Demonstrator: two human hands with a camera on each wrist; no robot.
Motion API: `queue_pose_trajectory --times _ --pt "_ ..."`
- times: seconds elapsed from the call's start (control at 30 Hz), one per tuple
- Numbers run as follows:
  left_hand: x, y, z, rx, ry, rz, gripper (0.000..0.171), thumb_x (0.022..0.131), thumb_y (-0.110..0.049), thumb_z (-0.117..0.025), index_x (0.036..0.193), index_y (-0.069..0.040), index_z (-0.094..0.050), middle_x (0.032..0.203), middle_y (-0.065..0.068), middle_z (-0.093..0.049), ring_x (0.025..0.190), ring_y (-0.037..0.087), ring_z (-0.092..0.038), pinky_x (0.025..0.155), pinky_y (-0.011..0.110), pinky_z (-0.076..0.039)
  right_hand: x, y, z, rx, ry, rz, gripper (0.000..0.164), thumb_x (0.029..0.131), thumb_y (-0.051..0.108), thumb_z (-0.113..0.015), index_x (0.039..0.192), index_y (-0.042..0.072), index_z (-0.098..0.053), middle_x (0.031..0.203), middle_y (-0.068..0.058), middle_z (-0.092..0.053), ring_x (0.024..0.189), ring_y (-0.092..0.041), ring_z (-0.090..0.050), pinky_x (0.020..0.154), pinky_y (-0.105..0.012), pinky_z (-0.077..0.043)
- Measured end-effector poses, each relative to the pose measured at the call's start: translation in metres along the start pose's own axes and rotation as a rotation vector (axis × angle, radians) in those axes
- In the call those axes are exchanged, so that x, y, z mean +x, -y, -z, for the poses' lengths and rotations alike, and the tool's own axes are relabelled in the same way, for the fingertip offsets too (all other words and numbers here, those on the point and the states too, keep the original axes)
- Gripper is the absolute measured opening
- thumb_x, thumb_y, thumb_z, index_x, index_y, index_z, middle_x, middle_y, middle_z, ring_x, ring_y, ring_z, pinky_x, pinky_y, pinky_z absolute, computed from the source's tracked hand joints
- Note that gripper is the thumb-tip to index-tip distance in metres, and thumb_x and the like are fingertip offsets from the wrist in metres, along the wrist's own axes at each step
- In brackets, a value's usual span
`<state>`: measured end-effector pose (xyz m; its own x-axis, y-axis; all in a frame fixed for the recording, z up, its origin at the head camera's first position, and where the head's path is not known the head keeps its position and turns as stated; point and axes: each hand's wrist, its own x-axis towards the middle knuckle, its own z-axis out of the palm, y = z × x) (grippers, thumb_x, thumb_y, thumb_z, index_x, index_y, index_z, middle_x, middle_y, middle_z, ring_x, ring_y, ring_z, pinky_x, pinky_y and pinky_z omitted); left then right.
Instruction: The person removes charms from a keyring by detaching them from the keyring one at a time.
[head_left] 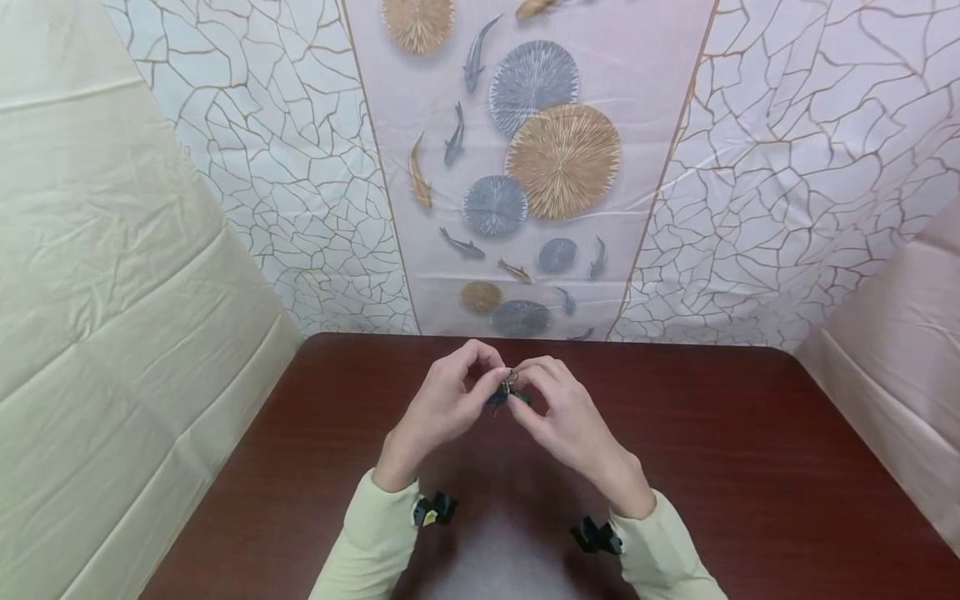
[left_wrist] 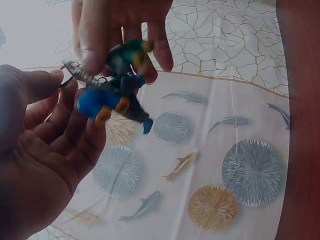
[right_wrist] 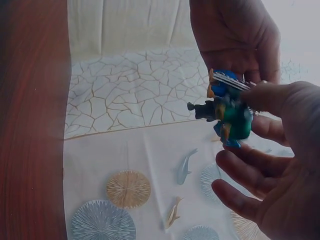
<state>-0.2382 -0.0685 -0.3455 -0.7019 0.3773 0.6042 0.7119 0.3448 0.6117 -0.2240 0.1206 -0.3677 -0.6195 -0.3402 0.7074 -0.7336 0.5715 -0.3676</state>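
Observation:
Both hands meet over the far part of the table around a bunch of keychain charms. My left hand [head_left: 446, 396] pinches the metal key ring [left_wrist: 64, 75] between thumb and fingers. Thumb and fingers of my right hand [head_left: 566, 408] pinch the short chain [left_wrist: 85, 75] beside that ring. Small glossy figurines dangle from the chain: a blue one [left_wrist: 91, 104] with orange ends, a green one [right_wrist: 238, 122], and a dark one [right_wrist: 204, 110]. The charms are slightly blurred, and in the head view the fingers hide most of them.
A dark red-brown table [head_left: 720, 450] lies under the hands. Behind it hangs a patterned cloth [head_left: 465, 275] with fish and round motifs. Pale fabric [head_left: 112, 333] borders the left side, and more hangs at the right. Small black cameras [head_left: 596, 536] sit at both wrists.

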Motion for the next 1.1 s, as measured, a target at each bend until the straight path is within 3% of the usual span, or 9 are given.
queue_pose_trajectory --times 0.2,0.43,0.53,0.63,0.73,0.87,0.97,1.1 --pt "-0.002 0.003 0.000 0.056 -0.003 0.001 0.007 0.094 -0.014 -0.066 0.097 -0.011 -0.060 0.087 -0.001 -0.063 0.065 0.006 -0.052 0.055 0.019 -0.048 0.001 0.000 0.004 0.017 -0.006 0.000 0.004 0.087 0.008 -0.069 0.090 0.010 -0.069 0.106 -0.003 -0.066 0.098 -0.017 -0.056 0.076 -0.031 -0.051" --pt "-0.005 0.005 -0.003 0.109 -0.018 -0.060 0.008 0.092 -0.011 -0.067 0.095 -0.011 -0.060 0.085 -0.001 -0.062 0.067 0.008 -0.051 0.059 0.020 -0.046 0.002 -0.002 0.010 0.066 -0.024 0.012 0.003 0.089 0.009 -0.068 0.091 0.011 -0.068 0.098 -0.001 -0.065 0.094 -0.015 -0.057 0.078 -0.024 -0.047" --pt "-0.006 0.004 -0.005 0.128 -0.013 -0.090 0.008 0.092 -0.011 -0.067 0.095 -0.011 -0.060 0.084 -0.002 -0.061 0.068 0.007 -0.050 0.060 0.020 -0.046 0.001 -0.003 0.013 0.139 0.013 -0.054 0.002 0.093 0.012 -0.065 0.092 0.013 -0.067 0.092 0.003 -0.064 0.086 -0.010 -0.057 0.070 -0.020 -0.047" --pt "-0.007 0.002 -0.007 0.149 -0.008 -0.115 0.008 0.092 -0.011 -0.067 0.095 -0.010 -0.059 0.085 -0.002 -0.060 0.070 0.007 -0.049 0.062 0.019 -0.046 0.000 -0.004 0.015 0.268 0.077 -0.180 0.006 0.096 0.015 -0.062 0.093 0.014 -0.066 0.085 0.004 -0.063 0.071 -0.007 -0.055 0.061 -0.020 -0.047" --pt "-0.007 0.000 -0.007 0.186 -0.014 -0.145 0.010 0.092 -0.010 -0.068 0.095 -0.010 -0.059 0.085 -0.001 -0.058 0.072 0.008 -0.050 0.064 0.018 -0.046 0.001 -0.005 0.016 0.386 0.125 -0.286 0.008 0.098 0.015 -0.060 0.093 0.013 -0.066 0.078 0.000 -0.062 0.060 -0.008 -0.055 0.055 -0.024 -0.048" --pt "-0.008 -0.003 -0.008 0.222 -0.029 -0.182 0.012 0.090 -0.010 -0.070 0.095 -0.009 -0.059 0.086 -0.001 -0.057 0.076 0.010 -0.051 0.066 0.020 -0.049 0.003 -0.005 0.019 0.492 0.153 -0.353 0.008 0.097 0.012 -0.060 0.092 0.009 -0.065 0.070 -0.006 -0.058 0.050 -0.013 -0.053 0.048 -0.028 -0.046" --pt "-0.008 -0.004 -0.009 0.183 -0.028 -0.180 0.013 0.089 -0.010 -0.072 0.095 -0.010 -0.060 0.086 -0.001 -0.057 0.077 0.009 -0.053 0.068 0.018 -0.050 0.004 -0.006 0.021 0.551 0.146 -0.389 0.008 0.096 0.011 -0.061 0.092 0.007 -0.066 0.065 -0.006 -0.055 0.046 -0.015 -0.048 0.044 -0.029 -0.043" --pt "-0.008 -0.004 -0.009 0.062 -0.021 -0.130 0.013 0.087 -0.010 -0.074 0.093 -0.011 -0.062 0.087 -0.001 -0.059 0.079 0.006 -0.057 0.066 0.016 -0.052 0.005 -0.006 0.021 0.591 0.120 -0.413 0.009 0.096 0.011 -0.062 0.093 0.004 -0.067 0.067 0.000 -0.059 0.046 -0.015 -0.047 0.043 -0.031 -0.043"
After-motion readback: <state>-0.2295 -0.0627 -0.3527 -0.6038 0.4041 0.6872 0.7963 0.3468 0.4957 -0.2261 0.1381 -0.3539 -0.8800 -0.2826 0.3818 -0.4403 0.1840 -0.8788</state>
